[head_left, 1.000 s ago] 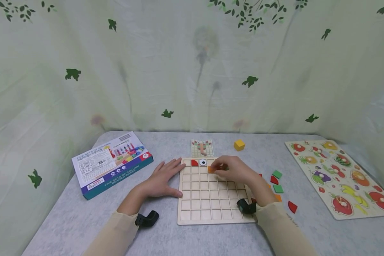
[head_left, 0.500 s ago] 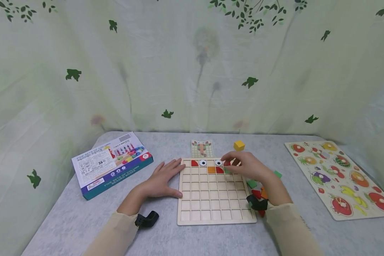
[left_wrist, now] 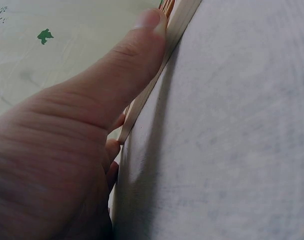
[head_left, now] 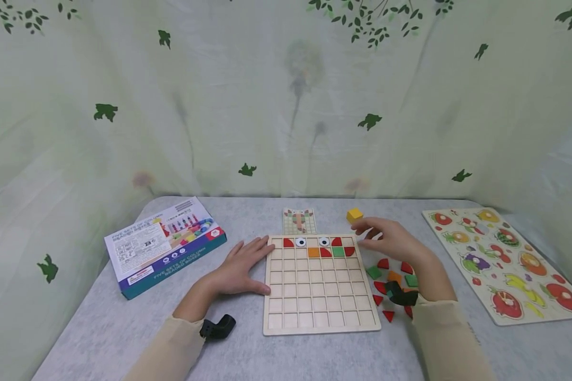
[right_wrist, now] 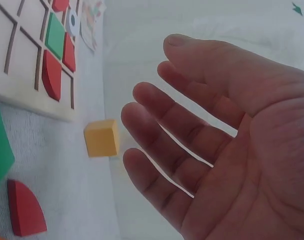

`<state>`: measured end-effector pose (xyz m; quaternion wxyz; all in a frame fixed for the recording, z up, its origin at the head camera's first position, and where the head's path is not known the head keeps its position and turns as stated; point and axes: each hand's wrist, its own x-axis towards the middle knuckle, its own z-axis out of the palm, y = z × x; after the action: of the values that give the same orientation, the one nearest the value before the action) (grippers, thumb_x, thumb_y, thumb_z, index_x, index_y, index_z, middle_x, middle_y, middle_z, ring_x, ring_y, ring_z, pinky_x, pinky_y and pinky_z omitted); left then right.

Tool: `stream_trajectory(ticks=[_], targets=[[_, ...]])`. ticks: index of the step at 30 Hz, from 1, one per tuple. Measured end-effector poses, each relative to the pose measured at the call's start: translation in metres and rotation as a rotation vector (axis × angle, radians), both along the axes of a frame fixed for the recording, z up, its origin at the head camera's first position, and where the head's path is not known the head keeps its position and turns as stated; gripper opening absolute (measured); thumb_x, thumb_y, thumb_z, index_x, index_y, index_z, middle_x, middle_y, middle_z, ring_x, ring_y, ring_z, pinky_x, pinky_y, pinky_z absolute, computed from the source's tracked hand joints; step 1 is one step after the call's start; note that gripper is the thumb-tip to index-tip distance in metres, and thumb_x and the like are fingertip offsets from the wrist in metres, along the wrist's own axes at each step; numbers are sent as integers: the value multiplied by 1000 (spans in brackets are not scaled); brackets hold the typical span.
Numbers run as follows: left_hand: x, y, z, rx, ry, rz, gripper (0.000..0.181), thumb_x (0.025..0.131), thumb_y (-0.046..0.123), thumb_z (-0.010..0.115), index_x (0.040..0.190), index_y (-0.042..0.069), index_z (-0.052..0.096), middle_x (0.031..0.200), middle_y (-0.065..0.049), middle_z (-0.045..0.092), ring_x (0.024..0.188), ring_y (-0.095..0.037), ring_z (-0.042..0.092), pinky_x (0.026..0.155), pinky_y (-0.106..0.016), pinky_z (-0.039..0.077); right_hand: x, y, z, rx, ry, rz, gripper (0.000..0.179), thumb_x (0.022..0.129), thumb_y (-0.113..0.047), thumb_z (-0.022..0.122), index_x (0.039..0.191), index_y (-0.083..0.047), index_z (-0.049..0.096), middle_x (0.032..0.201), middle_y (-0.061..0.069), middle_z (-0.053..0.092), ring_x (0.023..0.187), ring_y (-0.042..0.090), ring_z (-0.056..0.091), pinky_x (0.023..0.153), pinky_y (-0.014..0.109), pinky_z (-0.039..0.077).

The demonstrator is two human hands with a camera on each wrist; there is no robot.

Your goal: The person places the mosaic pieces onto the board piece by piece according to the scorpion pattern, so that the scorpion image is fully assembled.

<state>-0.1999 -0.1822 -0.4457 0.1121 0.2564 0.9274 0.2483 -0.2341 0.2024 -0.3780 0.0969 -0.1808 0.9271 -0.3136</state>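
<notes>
A wooden grid board [head_left: 314,296] lies flat, with coloured tiles in its top two rows. Among them are two eye tiles, an orange square [head_left: 313,253], a green square [head_left: 338,252] and several red quarter-round tiles. My left hand [head_left: 243,270] lies spread along the board's left side, its thumb [left_wrist: 136,60] touching the wooden edge. Just off the upper right corner, my right hand [head_left: 393,241] hovers with loosely bent fingers. Nothing is between those fingers [right_wrist: 146,97] in the right wrist view. Near them is a yellow cube [head_left: 354,215], apart from the hand.
Loose red, green and orange tiles [head_left: 394,277] lie right of the board, partly hidden by the right wrist camera. A small pattern card [head_left: 299,221] stands behind the board. A boxed toy [head_left: 164,246] is at left, a fruit puzzle board [head_left: 507,264] at right.
My right hand has moved rightward off the board, uncovering the tiles at the top right, including the second eye tile and the last red one. The left hand stays in place.
</notes>
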Motion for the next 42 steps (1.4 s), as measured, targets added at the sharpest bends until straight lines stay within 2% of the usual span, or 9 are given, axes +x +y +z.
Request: stream_trajectory(ticks=[12, 22, 27, 35, 42], targets=[[-1, 0, -2, -14, 3, 5, 106, 76, 63, 77, 159, 19, 28, 170, -6, 12, 158, -32, 9, 125, -60, -2, -3, 34, -4, 7, -10, -64, 41, 96, -21, 67, 135, -11, 59, 133, 15, 63, 114, 29, 59, 94, 48, 55], [0, 0, -1, 1, 8, 0, 106, 75, 61, 78, 159, 18, 30, 169, -8, 15, 157, -34, 11, 124, -62, 0, -4, 57, -16, 12, -157, -100, 41, 93, -25, 70, 133, -14, 62, 132, 12, 62, 114, 28, 56, 88, 38, 56], [-1, 1, 0, -1, 7, 1, 106, 75, 62, 78, 159, 18, 30, 169, -8, 15, 157, -33, 10, 124, -62, 0, -4, 69, -25, 9, -195, -86, 39, 92, -25, 71, 129, -16, 65, 130, 11, 63, 114, 28, 56, 91, 41, 56], [-1, -1, 2, 3, 9, 4, 106, 75, 61, 79, 159, 19, 30, 170, -7, 14, 157, -33, 10, 125, -61, -1, -6, 73, -38, 35, -225, -34, 41, 86, -35, 77, 124, -23, 65, 133, 8, 56, 117, 28, 48, 96, 43, 49], [1, -1, -1, 5, 6, 0, 106, 75, 62, 78, 159, 18, 29, 170, -7, 14, 157, -33, 10, 125, -61, -1, -8, 65, -48, 54, -225, -58, 31, 84, -26, 80, 112, -22, 67, 126, 10, 52, 116, 29, 46, 98, 44, 50]])
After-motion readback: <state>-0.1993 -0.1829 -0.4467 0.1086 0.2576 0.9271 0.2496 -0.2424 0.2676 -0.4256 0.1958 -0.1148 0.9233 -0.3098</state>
